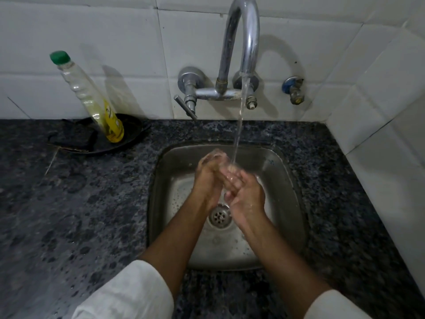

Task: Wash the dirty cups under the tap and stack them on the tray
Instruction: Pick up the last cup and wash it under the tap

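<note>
Now the left hand (208,174) and right hand (247,192) press together, empty, under the tap (241,42) stream above the sink (285,180).

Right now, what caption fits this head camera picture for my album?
Left hand and right hand rub together under the running tap over the steel sink.

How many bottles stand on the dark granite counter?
1. A clear plastic bottle with a green cap and yellow liquid leans in a black dish, left of the steel sink. The frame edges may hide others.
</note>
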{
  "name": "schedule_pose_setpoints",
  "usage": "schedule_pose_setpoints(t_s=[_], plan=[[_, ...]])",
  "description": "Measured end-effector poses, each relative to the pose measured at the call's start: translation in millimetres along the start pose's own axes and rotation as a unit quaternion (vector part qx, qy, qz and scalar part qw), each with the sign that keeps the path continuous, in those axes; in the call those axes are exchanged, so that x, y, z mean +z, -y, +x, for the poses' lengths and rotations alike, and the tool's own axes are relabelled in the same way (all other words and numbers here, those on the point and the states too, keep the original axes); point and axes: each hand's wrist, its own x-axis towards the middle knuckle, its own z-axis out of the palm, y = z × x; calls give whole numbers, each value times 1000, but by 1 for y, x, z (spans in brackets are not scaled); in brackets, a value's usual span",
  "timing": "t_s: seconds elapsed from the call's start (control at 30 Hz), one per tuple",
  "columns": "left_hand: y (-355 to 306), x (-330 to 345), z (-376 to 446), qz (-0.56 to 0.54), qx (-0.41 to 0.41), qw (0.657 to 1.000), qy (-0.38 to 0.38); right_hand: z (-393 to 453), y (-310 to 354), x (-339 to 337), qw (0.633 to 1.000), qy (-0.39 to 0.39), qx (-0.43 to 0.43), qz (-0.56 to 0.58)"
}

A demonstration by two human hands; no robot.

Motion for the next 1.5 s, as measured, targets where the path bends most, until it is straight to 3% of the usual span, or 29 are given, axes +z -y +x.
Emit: schedule_pose_setpoints(t_s=[0.07, 0.2, 0.27, 0.33, 0.37, 0.4, 0.43, 0.5, 0.6, 0.63, 0.67, 0.7, 0.77, 0.8, 0.83, 0.87, 0.93, 1.0, 1.1, 1.13, 1.17, 1.2, 1.27, 1.33, 1.37, 1.4, 1.47, 1.5], plan=[[6, -2, -5, 167, 87, 981, -50, 4, -7, -3, 992, -55, 69, 92], [6, -14, -23, 452, 254, 855, -10, 21, -16, -13, 991, -99, 60, 64], [-10, -23, -23, 505, 220, 835, 1, 29, -6, -20, 996, -65, -31, -57], [-26, -32, -19, 493, 57, 868, 29, 33, 10, -22, 954, 27, -159, -251], [-31, -35, -18, 486, -49, 870, 72, 33, 20, -20, 915, 91, -204, -337], [-34, -38, -17, 493, -132, 851, 125, 30, 29, -16, 867, 154, -234, -413], [-33, -40, -15, 492, -173, 835, 173, 27, 37, -10, 810, 202, -260, -485], [-26, -38, -15, 449, -155, 857, 202, 16, 53, 1, 682, 248, -316, -611], [-13, -29, -12, 461, -39, 880, 107, -4, 74, 13, 437, 190, -397, -784], [-9, -29, -9, 465, -13, 882, 78, -9, 80, 15, 387, 168, -393, -817], [-6, -29, -6, 462, 4, 885, 58, -12, 85, 15, 377, 162, -373, -832], [-5, -29, -2, 458, 15, 888, 42, -15, 87, 13, 405, 175, -346, -828], [-3, -21, 0, 465, 46, 884, 18, -15, 85, 6, 545, 198, -327, -746], [-1, -13, -2, 486, 79, 870, -10, -13, 78, 3, 600, 182, -341, -700], [3, -7, -2, 517, 117, 846, -58, -13, 70, 2, 628, 151, -367, -669], [6, 2, -6, 538, 155, 821, -107, -10, 62, 0, 629, 112, -399, -658], [11, 13, -12, 538, 191, 809, -137, -9, 52, 2, 614, 59, -450, -646], [5, 10, -9, 541, 147, 827, -41, -6, 58, 3, 613, 73, -465, -634], [-24, -8, 0, 399, -3, 896, 195, -2, 80, 1, 697, 220, -394, -557], [-30, -10, 2, 369, -37, 901, 225, -1, 84, -1, 712, 245, -366, -547], [-32, -7, 1, 380, -38, 901, 207, 4, 85, -3, 699, 234, -368, -566], [-29, 1, -4, 428, -16, 893, 140, 9, 82, -3, 664, 194, -388, -609], [-10, 17, -6, 545, 73, 834, -51, 17, 74, 2, 615, 104, -415, -663], [9, 22, -14, 563, 157, 802, -122, 18, 68, 8, 638, 88, -409, -647], [10, 17, -11, 550, 161, 814, -96, 15, 68, 9, 650, 95, -409, -633], [1, 13, -11, 504, 139, 852, -39, 12, 70, 9, 661, 114, -413, -616], [-24, 3, -7, 393, 32, 911, 123, 7, 76, 5, 665, 189, -416, -590], [-33, -1, -8, 344, -17, 919, 191, 6, 79, 3, 666, 221, -409, -584]])
